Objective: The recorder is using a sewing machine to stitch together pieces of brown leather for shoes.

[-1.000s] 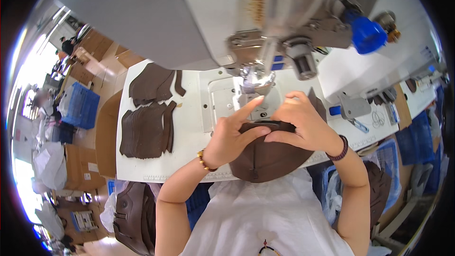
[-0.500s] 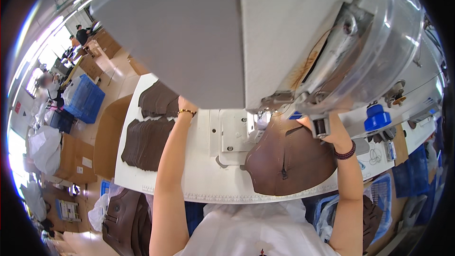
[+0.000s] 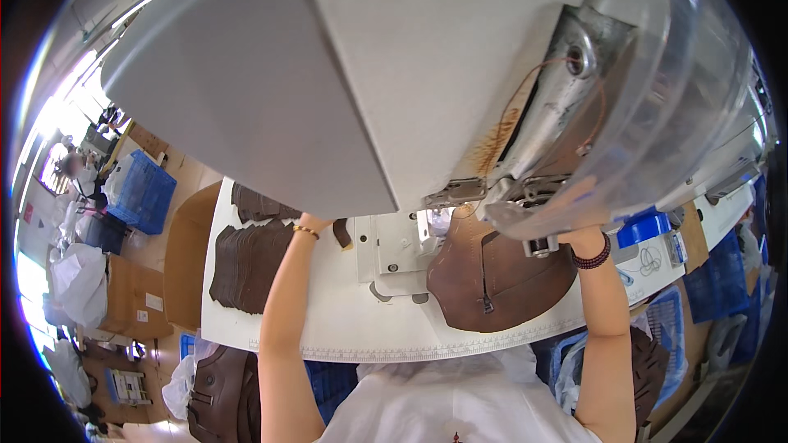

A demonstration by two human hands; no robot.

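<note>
A brown leather panel (image 3: 517, 279) with a zipper (image 3: 485, 279) down it lies under the needle area of a large sewing machine (image 3: 460, 57). My right hand (image 3: 583, 236) is at the panel's far right edge; its fingers are hidden behind the machine's metal parts and clear guard. At the left, my left hand (image 3: 315, 221) shows only near the wrist, its fingers covered by the machine head. Beside it lies a small dark brown strip (image 3: 341, 233) with a pale end. Stacks of dark brown leather pieces (image 3: 250, 267) sit left of my left forearm.
A blue plastic part (image 3: 644, 229) and coiled thread (image 3: 650, 260) lie at the right of the white table (image 3: 361, 324). More brown leather pieces (image 3: 217, 394) hang below the table's left edge. Blue crates (image 3: 144, 190) and cardboard boxes (image 3: 131, 299) stand farther left.
The view has shifted, and the machine head covers more of it. The small brown strip now shows beside my left hand. The panel still lies under the machine, my right hand beside it.
</note>
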